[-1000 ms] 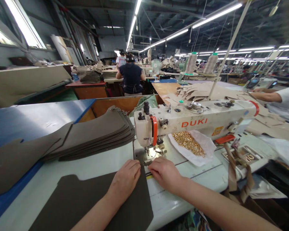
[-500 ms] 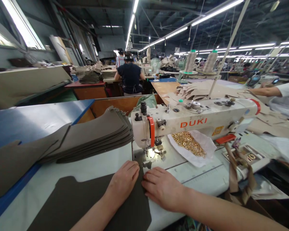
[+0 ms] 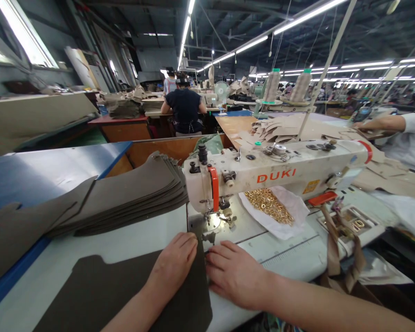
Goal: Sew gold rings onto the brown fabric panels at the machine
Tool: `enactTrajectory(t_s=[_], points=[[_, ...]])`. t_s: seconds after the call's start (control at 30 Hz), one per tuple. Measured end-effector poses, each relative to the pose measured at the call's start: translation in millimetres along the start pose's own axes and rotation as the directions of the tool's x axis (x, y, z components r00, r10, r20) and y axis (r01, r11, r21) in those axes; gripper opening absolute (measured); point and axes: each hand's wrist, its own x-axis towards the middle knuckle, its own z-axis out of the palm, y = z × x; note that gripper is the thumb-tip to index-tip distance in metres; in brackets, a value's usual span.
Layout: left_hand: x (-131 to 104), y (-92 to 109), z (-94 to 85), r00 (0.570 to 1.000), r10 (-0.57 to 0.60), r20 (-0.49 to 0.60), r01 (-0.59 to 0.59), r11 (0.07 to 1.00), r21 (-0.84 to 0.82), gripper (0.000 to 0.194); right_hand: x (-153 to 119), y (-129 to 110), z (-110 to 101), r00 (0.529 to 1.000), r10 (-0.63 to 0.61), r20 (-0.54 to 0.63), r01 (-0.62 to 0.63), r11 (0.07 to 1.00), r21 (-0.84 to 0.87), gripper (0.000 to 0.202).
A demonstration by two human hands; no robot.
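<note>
A dark grey-brown fabric panel (image 3: 124,281) lies flat on the pale sewing table, its narrow upper part reaching close to the needle area. My left hand (image 3: 176,260) rests on this panel, fingers closed and bent down at its upper part just in front of the presser foot (image 3: 212,221). Beside the panel's right edge is my right hand (image 3: 233,274), fingers together and curled; whatever sits under the fingertips is hidden. Both hands are in front of the white sewing machine (image 3: 276,173), which has an orange finger guard.
Stacked matching panels (image 3: 134,196) lie left of the machine head. Gold metal rings (image 3: 269,205) fill a white paper behind the needle area. A small tray (image 3: 356,221) and hanging brown straps (image 3: 334,249) are at right. One person (image 3: 397,129) works at far right, another ahead.
The whole view has shifted slightly left. My right hand has drawn a little to the right, off the panel's edge. My left hand stays on the panel.
</note>
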Motion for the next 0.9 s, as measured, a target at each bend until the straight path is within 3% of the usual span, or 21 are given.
enactTrajectory(t_s=[0.13,0.33,0.67,0.9], points=[[0.1,0.5,-2.1,1.000,-0.006,0.022,0.007,0.999,-0.032,0.027,17.5,2.7,17.6,0.991,0.059,-0.123,-0.055,0.998,0.040,0.010],[-4.0,-1.5,2.3,0.999,0.007,0.048,-0.006,0.999,-0.035,0.028,21.0,5.7,21.1,0.996,-0.009,-0.089,0.015,0.998,0.066,0.013],[-2.5,-2.8,5.9,0.996,0.017,0.083,-0.015,0.999,-0.031,0.027,18.2,7.3,30.5,0.989,-0.005,-0.145,0.018,0.996,0.092,0.015],[-0.1,-1.1,2.3,0.994,0.055,0.098,-0.055,0.999,-0.002,0.026,18.6,5.5,24.5,0.991,0.019,-0.133,-0.005,0.994,0.108,0.014]])
